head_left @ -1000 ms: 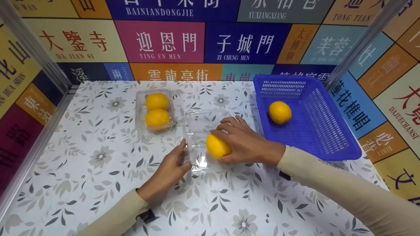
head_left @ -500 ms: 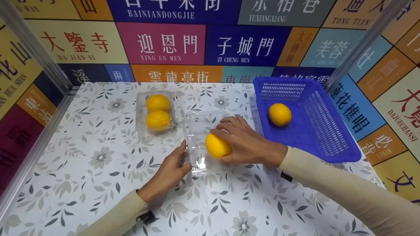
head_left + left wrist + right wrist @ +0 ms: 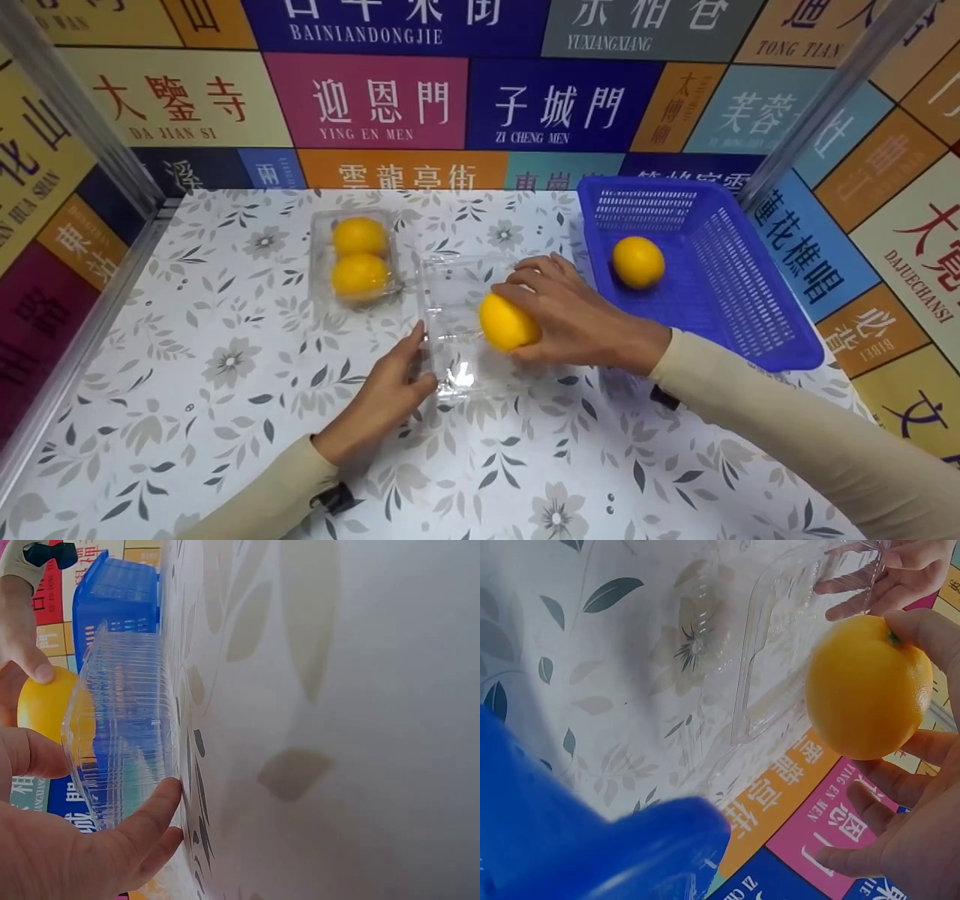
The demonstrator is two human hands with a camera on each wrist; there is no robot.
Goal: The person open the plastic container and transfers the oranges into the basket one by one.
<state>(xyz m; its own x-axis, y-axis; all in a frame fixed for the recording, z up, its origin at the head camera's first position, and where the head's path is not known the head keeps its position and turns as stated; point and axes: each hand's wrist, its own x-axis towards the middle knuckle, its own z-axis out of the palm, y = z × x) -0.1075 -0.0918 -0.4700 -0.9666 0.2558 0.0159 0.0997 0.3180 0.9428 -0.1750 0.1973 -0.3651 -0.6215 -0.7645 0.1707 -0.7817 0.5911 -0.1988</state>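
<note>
My right hand grips an orange above the right part of a clear plastic clamshell box. The right wrist view shows thumb and fingers round the orange, which is apart from the tabletop. My left hand is at the box's near left side. In the left wrist view, its fairly straight fingers touch the ribbed box wall, with the thumb by the rim. Part of the box is hidden beneath the right hand.
A second clear box with two oranges stands at the back left. On the right is a blue plastic basket with one orange inside. Printed panels wall in the flower-patterned table.
Over the last half second, my right hand has moved slightly up and to the right in the head view with the orange. My left hand has stayed at the box.
</note>
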